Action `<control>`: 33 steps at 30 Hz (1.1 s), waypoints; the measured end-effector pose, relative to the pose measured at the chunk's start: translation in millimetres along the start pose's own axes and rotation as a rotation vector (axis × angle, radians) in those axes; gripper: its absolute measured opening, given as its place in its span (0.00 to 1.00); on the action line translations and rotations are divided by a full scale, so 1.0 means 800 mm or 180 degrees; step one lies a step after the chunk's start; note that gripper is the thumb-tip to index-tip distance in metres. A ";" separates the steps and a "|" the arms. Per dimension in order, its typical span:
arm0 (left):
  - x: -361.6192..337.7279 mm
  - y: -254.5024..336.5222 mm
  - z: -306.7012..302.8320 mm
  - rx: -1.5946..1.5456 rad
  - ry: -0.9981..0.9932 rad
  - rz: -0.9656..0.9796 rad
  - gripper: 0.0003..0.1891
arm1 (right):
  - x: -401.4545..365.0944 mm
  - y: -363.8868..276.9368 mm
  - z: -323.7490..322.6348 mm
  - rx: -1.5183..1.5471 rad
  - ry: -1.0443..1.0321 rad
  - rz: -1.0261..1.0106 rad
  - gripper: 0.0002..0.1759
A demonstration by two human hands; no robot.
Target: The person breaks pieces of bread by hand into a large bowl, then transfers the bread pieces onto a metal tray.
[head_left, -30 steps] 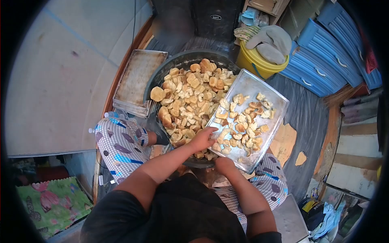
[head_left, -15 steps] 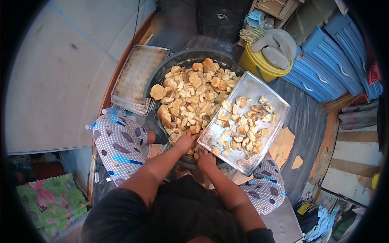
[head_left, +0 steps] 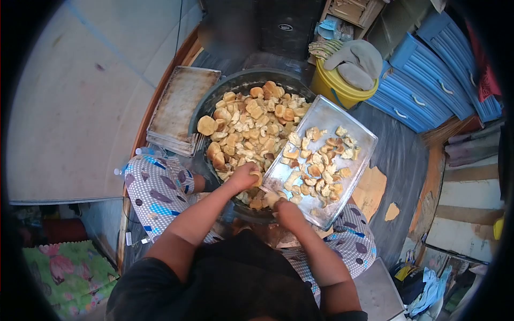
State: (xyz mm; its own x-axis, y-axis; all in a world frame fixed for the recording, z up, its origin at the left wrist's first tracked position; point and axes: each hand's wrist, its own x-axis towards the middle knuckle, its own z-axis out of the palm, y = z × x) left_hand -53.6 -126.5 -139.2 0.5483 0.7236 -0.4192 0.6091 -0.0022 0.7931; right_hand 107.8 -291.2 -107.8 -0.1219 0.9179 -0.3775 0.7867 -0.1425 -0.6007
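A big dark round tub between my legs is heaped with bread rolls and torn bread pieces. My left hand is closed on a piece of bread above the near part of the heap. In my right hand, at the tray's near-left corner, the fingers are closed around another pale piece of bread. A metal baking tray rests tilted over the tub's right rim, with torn bread pieces spread on it.
Stacked baking trays lie left of the tub. Behind it on the right stands a yellow bucket topped with a grey cushion. Blue drawers line the right. Torn cardboard lies on the floor by the tray.
Both hands have come up out of the bread in the tub, each now with a piece in it. My right hand has shifted right, towards the tray's near corner.
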 end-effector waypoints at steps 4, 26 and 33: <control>-0.005 0.025 0.029 -0.1300 -0.0392 -0.0319 0.12 | -0.043 0.051 -0.044 -0.0405 0.0483 0.0462 0.10; 0.024 0.088 0.098 -0.2492 -0.0196 -0.0504 0.12 | 0.005 0.088 -0.054 0.4814 0.2721 0.0286 0.07; 0.029 0.043 0.058 -0.2311 -0.0167 -0.0968 0.08 | 0.015 0.125 -0.055 0.3049 0.2543 0.0844 0.14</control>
State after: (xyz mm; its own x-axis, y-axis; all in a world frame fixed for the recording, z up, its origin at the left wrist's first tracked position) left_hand 6.8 -141.4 -142.1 0.4551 0.5866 -0.6699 0.2200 0.6549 0.7230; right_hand 211.5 -277.9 -141.5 0.6303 0.7395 -0.2364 -0.0592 -0.2579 -0.9644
